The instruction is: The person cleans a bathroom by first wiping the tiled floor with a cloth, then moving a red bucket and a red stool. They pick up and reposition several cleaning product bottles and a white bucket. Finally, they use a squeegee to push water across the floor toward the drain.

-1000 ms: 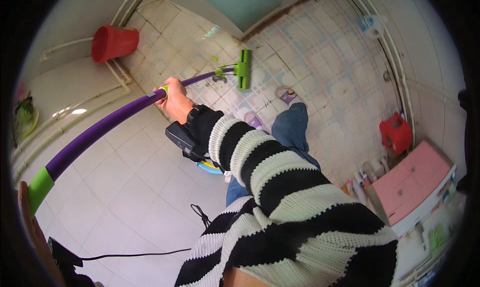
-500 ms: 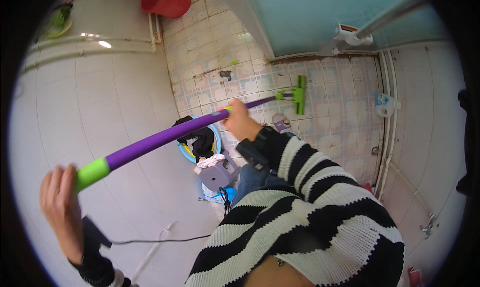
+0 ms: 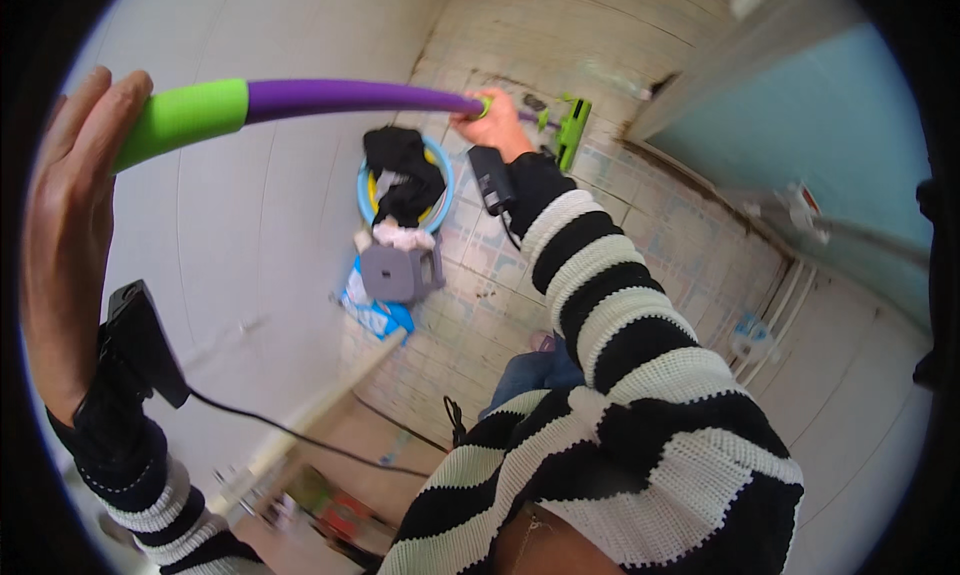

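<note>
A sponge mop (image 3: 350,98) with a purple pole stretches across the upper part of the head view. My left hand (image 3: 75,205), at the far left and raised, is closed round its light-green grip end. Farther down the pole, my right hand (image 3: 492,127) grips it by a green ring. Beyond that hand, the narrow green mop head (image 3: 573,133) rests on or just over the patterned tile floor, close to a dark dirty patch (image 3: 533,103). Its underside is hidden.
Below the pole, a blue basin (image 3: 362,190) holds black cloth (image 3: 400,170). Beside it are a grey-purple stool (image 3: 395,272) and a blue-and-white bag (image 3: 375,315). A glass panel (image 3: 840,115) stands at right. Black cables run from the boxes on my wrists.
My view has turned, so the basin and stool appear higher and the glass panel farther right. The left hand has risen with the grip end; both hands keep hold of the sponge mop.
</note>
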Motion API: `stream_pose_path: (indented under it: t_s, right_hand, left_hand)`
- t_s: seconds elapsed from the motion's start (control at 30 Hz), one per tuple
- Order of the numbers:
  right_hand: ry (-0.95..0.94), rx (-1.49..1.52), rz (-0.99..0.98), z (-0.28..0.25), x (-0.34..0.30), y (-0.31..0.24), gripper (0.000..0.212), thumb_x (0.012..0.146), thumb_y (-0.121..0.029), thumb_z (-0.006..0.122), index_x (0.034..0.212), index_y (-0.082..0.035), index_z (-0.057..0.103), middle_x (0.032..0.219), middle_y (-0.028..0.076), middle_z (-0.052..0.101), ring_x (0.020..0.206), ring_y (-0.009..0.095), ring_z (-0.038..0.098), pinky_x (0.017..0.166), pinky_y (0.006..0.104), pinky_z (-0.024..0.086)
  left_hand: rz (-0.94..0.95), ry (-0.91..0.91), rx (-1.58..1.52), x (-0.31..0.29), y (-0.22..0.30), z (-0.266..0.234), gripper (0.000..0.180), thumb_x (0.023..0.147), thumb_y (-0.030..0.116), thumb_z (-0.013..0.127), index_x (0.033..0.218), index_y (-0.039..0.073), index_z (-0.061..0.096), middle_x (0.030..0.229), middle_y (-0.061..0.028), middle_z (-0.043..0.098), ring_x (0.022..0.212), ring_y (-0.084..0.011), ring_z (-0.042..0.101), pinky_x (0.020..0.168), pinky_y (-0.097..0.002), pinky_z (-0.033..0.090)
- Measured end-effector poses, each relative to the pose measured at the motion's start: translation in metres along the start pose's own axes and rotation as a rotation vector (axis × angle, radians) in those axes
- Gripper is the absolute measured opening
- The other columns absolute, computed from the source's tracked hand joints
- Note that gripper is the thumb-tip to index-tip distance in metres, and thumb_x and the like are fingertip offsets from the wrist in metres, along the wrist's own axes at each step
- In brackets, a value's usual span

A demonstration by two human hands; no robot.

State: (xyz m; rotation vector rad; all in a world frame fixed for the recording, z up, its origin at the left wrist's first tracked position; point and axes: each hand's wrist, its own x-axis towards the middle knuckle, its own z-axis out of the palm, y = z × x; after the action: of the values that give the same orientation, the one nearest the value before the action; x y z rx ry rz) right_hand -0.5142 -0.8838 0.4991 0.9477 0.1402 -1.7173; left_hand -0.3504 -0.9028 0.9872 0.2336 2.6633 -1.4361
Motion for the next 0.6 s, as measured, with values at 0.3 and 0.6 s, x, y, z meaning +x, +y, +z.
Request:
stream_pose_path:
  t_s: [0.3, 0.6]
  right_hand:
    - [-0.24, -0.344, 0.293, -0.133, -0.103, 0.156, 0.015, 0.08, -0.02, 0.055, 0.077, -0.005, 0.052, 0.08, 0.008, 0.056, 0.081, 0.022, 0.053, 0.077, 0.0409, 0.041]
    - [0.193, -0.866, 0.797, -0.374, -0.266, 0.23, 0.008, 0.076, -0.016, 0.061, 0.079, -0.009, 0.057, 0.081, 0.008, 0.06, 0.086, 0.027, 0.057, 0.082, 0.0461, 0.044]
  left_hand:
    - [-0.922, -0.752, -0.709, -0.274, 0.239, -0.163, 0.034, 0.072, 0.006, 0.073, 0.103, 0.005, 0.058, 0.088, -0.0121, 0.061, 0.082, -0.0303, 0.061, 0.071, -0.0368, 0.049]
    - [-1.975, -1.404, -1.7, -0.395, 0.466, -0.386, 0.027, 0.076, 0.021, 0.069, 0.091, 0.002, 0.059, 0.073, -0.0206, 0.061, 0.07, -0.0417, 0.06, 0.061, -0.0425, 0.048]
